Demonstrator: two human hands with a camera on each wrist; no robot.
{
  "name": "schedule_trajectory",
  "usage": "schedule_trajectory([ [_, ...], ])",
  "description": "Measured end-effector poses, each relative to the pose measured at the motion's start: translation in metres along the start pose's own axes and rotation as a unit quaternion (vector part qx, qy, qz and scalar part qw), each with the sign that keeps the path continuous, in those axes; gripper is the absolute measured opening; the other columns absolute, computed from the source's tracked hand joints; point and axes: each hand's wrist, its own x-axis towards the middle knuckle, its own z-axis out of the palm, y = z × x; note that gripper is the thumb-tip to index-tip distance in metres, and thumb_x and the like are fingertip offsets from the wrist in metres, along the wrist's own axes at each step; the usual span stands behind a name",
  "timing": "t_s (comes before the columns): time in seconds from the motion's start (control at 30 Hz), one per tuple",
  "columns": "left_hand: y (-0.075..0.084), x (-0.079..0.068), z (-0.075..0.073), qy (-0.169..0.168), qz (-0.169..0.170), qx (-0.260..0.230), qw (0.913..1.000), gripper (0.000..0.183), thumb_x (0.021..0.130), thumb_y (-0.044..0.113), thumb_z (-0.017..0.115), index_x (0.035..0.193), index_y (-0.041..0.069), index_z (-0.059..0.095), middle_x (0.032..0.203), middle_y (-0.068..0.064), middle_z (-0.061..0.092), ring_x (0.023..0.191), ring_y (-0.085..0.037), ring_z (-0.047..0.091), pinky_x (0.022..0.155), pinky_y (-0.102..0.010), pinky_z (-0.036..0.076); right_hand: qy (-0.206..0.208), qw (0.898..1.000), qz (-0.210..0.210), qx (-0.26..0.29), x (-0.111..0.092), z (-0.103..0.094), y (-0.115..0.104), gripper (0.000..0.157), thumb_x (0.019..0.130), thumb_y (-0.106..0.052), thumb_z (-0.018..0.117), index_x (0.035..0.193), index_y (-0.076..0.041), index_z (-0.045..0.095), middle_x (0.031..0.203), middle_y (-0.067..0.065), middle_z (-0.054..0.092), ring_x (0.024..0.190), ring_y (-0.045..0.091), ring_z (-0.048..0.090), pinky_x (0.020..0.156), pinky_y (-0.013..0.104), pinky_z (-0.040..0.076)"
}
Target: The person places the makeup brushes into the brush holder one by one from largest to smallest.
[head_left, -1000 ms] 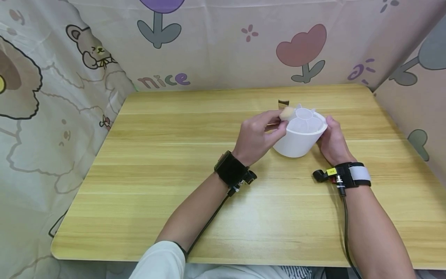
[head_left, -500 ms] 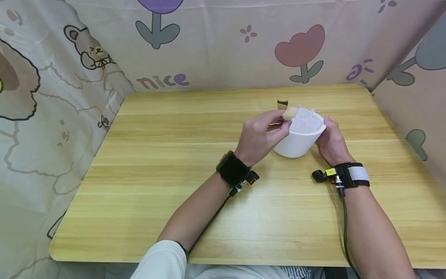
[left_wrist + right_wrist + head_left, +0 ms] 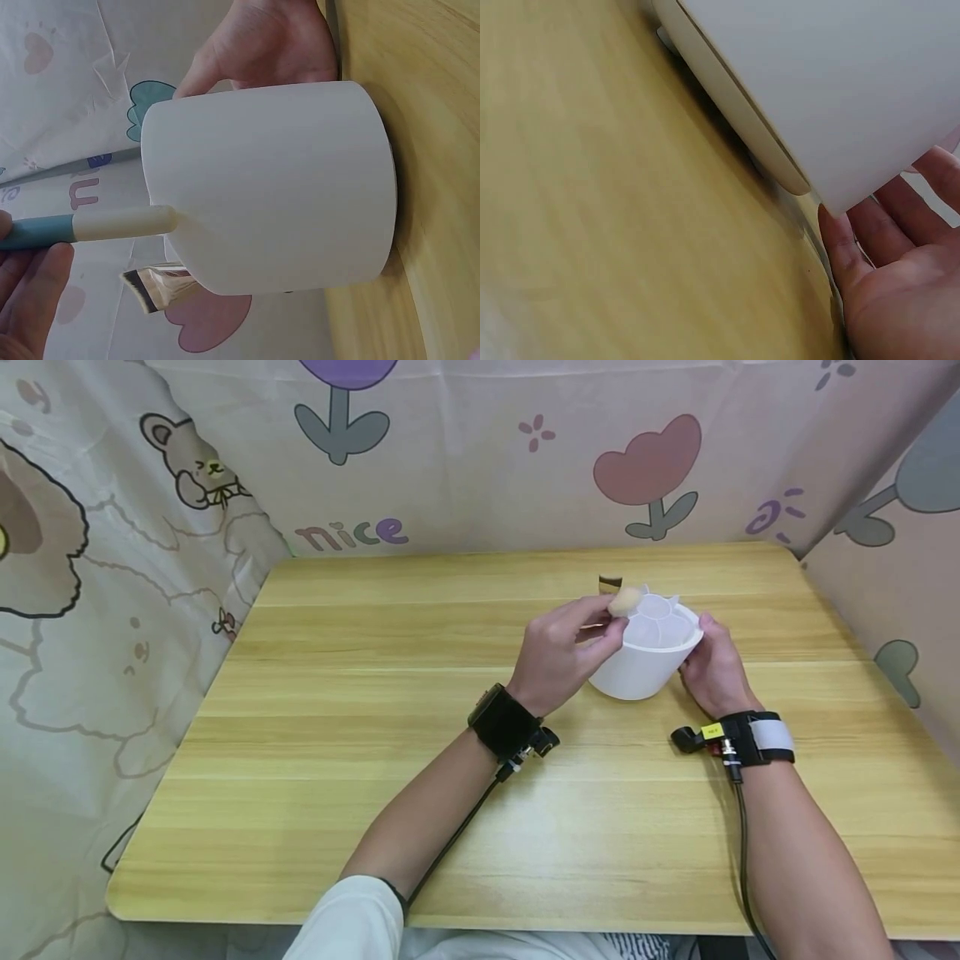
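Fingers: in the head view, the left hand [image 3: 561,650] pinches a brush [image 3: 624,602], and the right hand [image 3: 716,668] grips the white holder [image 3: 633,672]
Table [image 3: 300,693]: the holder stands nearer the far edge, toward the far right corner
Handle [image 3: 120,224]: in the left wrist view, its end overlaps the holder's outer wall; probably best raised over the rim, then lowered past the flat brush [image 3: 169,284] without knocking it
Holder wall: in the right wrist view, fingers brace it; a steady hold should prevent tipping
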Motion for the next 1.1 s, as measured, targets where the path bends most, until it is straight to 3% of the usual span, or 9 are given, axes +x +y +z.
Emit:
schedule_trajectory([
  [0.23,0.000,0.002,0.001,0.020,-0.002,-0.022,0.9996,0.023,0.089,0.007,0.062,0.107,-0.007,0.065,0.102,-0.016,0.070,0.094,-0.011,0.067,0.078,-0.009,0.049,0.000,1.000,-0.007,0.009,0.002,-0.002,0.004,0.054,0.100,-0.041,0.034,0.139,-0.004,0.042,0.133,0.007,0.042,0.123,0.016,0.035,0.104,0.030,0.021],
  [0.47,0.000,0.002,0.002,0.023,-0.005,-0.005,0.9997,0.025,0.090,0.008,0.063,0.109,-0.008,0.065,0.103,-0.016,0.069,0.095,-0.013,0.067,0.079,-0.009,0.048,-0.003,1.000,-0.012,0.010,0.003,-0.003,0.005,0.049,0.099,-0.040,0.037,0.133,-0.005,0.046,0.129,0.006,0.044,0.120,0.016,0.036,0.103,0.030,0.021],
  [0.67,-0.003,0.001,0.005,0.016,-0.009,-0.004,0.9998,0.024,0.090,0.006,0.062,0.109,-0.008,0.064,0.104,-0.017,0.069,0.095,-0.015,0.067,0.081,-0.009,0.048,-0.005,1.000,-0.016,0.015,0.004,-0.001,0.005,0.045,0.098,-0.039,0.038,0.126,-0.006,0.050,0.124,0.005,0.046,0.117,0.016,0.038,0.102,0.031,0.021],
  [0.9,-0.006,-0.002,0.010,-0.001,-0.043,-0.011,0.9990,0.023,0.090,0.007,0.063,0.109,-0.006,0.065,0.103,-0.016,0.069,0.095,-0.015,0.067,0.080,-0.009,0.048,-0.003,1.000,-0.015,0.024,0.004,0.002,0.004,0.037,0.097,-0.037,0.041,0.114,-0.009,0.058,0.116,0.003,0.049,0.112,0.015,0.040,0.099,0.031,0.022],
  [1.1,-0.010,-0.004,0.013,-0.017,-0.051,-0.004,0.9985,0.024,0.090,0.007,0.063,0.110,-0.007,0.065,0.104,-0.016,0.069,0.094,-0.016,0.068,0.080,-0.009,0.048,0.002,1.000,-0.012,0.020,0.003,0.001,0.004,0.032,0.098,-0.034,0.040,0.107,-0.010,0.060,0.114,0.003,0.050,0.109,0.015,0.041,0.098,0.031,0.024],
])
